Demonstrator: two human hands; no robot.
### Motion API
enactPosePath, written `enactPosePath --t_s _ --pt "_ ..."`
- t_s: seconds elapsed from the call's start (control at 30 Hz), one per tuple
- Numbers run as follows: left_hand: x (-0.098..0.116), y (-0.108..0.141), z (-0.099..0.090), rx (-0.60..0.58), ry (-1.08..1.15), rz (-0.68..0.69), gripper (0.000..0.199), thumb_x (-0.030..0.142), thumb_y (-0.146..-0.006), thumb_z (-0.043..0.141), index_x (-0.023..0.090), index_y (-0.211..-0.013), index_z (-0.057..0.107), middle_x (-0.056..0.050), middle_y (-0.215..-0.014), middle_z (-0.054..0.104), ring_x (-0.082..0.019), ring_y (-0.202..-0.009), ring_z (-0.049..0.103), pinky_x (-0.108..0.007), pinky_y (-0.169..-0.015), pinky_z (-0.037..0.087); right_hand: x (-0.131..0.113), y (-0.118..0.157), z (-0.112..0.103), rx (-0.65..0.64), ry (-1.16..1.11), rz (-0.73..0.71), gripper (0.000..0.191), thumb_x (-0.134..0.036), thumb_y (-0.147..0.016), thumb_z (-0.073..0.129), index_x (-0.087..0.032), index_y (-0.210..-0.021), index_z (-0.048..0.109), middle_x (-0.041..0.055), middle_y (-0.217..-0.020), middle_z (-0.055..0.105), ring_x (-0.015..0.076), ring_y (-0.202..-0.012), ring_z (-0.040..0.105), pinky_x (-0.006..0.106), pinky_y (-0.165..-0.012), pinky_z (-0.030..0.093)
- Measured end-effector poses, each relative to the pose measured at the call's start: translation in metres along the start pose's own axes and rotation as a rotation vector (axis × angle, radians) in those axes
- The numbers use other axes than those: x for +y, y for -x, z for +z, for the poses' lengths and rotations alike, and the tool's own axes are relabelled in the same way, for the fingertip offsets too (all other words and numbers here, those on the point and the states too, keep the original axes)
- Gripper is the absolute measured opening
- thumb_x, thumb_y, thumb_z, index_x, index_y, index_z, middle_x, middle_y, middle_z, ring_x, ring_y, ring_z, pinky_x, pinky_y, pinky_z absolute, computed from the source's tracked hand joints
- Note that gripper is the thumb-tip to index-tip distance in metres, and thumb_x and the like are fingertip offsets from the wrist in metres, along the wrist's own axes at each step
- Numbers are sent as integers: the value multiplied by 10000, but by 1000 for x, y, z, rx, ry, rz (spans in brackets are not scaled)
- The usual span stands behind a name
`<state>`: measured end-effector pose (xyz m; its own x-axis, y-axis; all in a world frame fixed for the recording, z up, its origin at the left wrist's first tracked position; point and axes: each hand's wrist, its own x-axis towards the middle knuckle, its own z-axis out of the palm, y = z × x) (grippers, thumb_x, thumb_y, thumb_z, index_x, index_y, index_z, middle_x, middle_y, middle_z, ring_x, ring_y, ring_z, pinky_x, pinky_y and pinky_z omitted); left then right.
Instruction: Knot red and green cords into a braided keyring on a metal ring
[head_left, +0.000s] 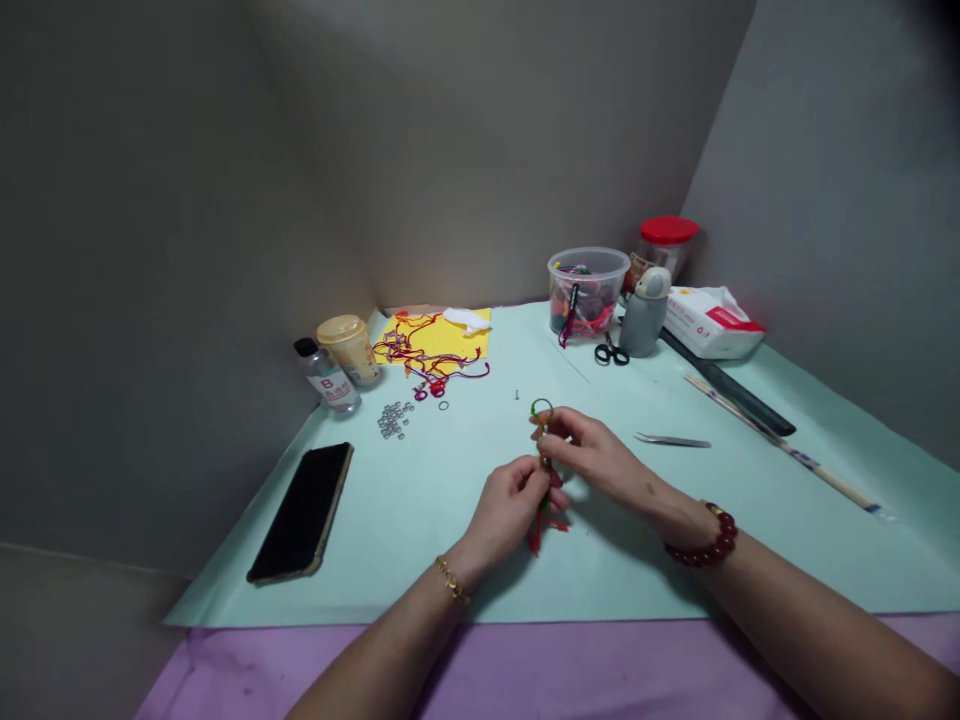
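Note:
A red and green cord piece [537, 538] stands between my two hands, its green loop [541, 408] at the top and loose red ends hanging below. My left hand [511, 508] pinches its lower part between thumb and fingers. Higher up, just under the loop, my right hand [589, 455] grips the same piece with thumb and fingertips. The middle of the cord is mostly hidden by my fingers. A tiny metal part [517, 395] lies on the mat a little beyond the loop.
Left are a phone [301, 515], small metal rings [392, 420], a bottle [330, 380] and a lidded cup [350, 350]. Cords lie on yellow paper [442, 345]. Right are tweezers [675, 441], chopsticks [795, 455], scissors [612, 355], a grey flask [643, 318] and a clear tub [588, 262].

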<state>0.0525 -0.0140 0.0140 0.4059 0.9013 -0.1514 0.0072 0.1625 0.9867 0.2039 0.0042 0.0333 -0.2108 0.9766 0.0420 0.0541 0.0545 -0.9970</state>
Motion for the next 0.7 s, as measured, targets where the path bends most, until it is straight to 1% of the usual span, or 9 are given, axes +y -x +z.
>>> enactPosePath --t_s 0.07,0.13,0.2,0.27,0.37,0.43,0.6,0.7 --pt "2 1 1 -28 25 -16 257 380 -869 583 139 -778 584 -75 -692 660 -147 -585 607 -228 -493 452 -2 -2 -5 0 -62 24 203 -378 -827 619 -207 -932 651 39 -951 687 171 -811 604 302 -691 433" --pt "3 2 2 -38 8 -12 243 362 -874 573 138 -780 585 -79 -695 666 -141 -592 605 -231 -518 471 -3 -3 -7 -8 -114 68 246 -421 -813 631 -191 -888 673 68 -1007 695 187 -876 606 313 -735 431" --pt "3 3 3 -39 -30 1 239 347 -883 556 134 -779 591 -81 -696 673 -133 -596 600 -225 -536 474 -2 -3 -7 10 -138 91 256 -434 -788 657 -180 -813 674 73 -962 706 187 -862 608 318 -751 427" --pt "3 3 3 -19 -80 17 241 342 -886 541 133 -781 600 -74 -695 677 -119 -576 579 -215 -527 463 1 -3 -4 62 -144 75 251 -426 -779 667 -175 -775 666 62 -897 705 177 -827 603 314 -759 424" --pt "0 2 3 8 -156 17 239 339 -899 506 141 -801 599 -51 -708 676 -89 -505 526 -202 -488 433 6 -3 0 149 -145 39 233 -401 -778 664 -171 -809 666 38 -839 688 155 -756 584 301 -733 428" --pt "-2 2 2 0 -186 19 234 333 -906 490 147 -808 593 -41 -716 675 -79 -487 508 -198 -483 425 8 -3 2 186 -129 20 226 -388 -779 658 -168 -830 670 24 -790 673 146 -705 569 295 -697 428" --pt "-7 1 2 -16 -195 33 227 334 -900 492 153 -811 597 -40 -712 677 -93 -512 530 -200 -478 420 7 -1 5 255 -58 12 200 -360 -771 664 -161 -755 655 -1 -661 625 141 -636 538 286 -635 409" --pt "-6 2 3 -12 -206 12 235 341 -905 483 153 -823 599 -40 -731 687 -69 -434 472 -201 -435 386 6 -1 4 267 -47 38 214 -371 -764 671 -162 -732 642 2 -653 623 139 -630 531 290 -637 410"
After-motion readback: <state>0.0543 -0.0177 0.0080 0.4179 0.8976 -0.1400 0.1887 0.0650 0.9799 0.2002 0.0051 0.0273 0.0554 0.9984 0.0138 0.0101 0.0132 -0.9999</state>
